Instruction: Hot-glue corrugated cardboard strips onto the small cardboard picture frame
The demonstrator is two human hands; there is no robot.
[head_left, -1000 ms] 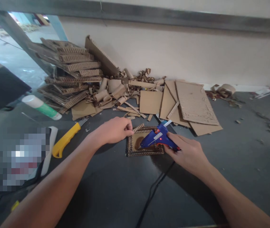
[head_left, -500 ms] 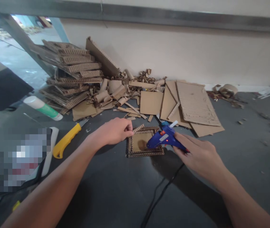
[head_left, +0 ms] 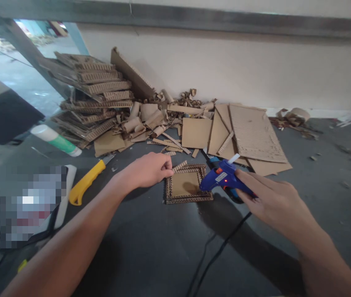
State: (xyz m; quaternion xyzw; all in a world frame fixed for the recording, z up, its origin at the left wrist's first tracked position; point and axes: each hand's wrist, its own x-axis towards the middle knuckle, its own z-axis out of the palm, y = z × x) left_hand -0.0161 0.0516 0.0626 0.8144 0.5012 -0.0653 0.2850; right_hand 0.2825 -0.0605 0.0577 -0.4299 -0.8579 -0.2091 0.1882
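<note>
My left hand (head_left: pixel 149 169) pinches a short corrugated cardboard strip (head_left: pixel 181 166) at the far left corner of a small rectangular cardboard frame (head_left: pixel 189 200). The frame lies flat on the table, with layered corrugated edges around a flat brown base. A blue glue gun (head_left: pixel 221 177) is in my right hand (head_left: pixel 271 202), its nozzle pointing left near the frame's right side. A white glue stick protrudes from its rear, a small red light glows on its body, and a black cord trails toward me. Partly hidden behind the gun is a blue-handled tool (head_left: pixel 235 194) on the table.
A stack of cardboard pieces (head_left: pixel 101 87) stands at back left, beside curled scraps (head_left: pixel 147 115). Cardboard sheets (head_left: pixel 256 132) lie at back right. On the left are a yellow-handled knife (head_left: pixel 87 181), a white-and-green tube (head_left: pixel 56 140) and a blurred-out device (head_left: pixel 35 210).
The glue gun has moved right with my right hand, from over the frame's base to its right side, uncovering more of the base. My left hand stays nearly still with the strip.
</note>
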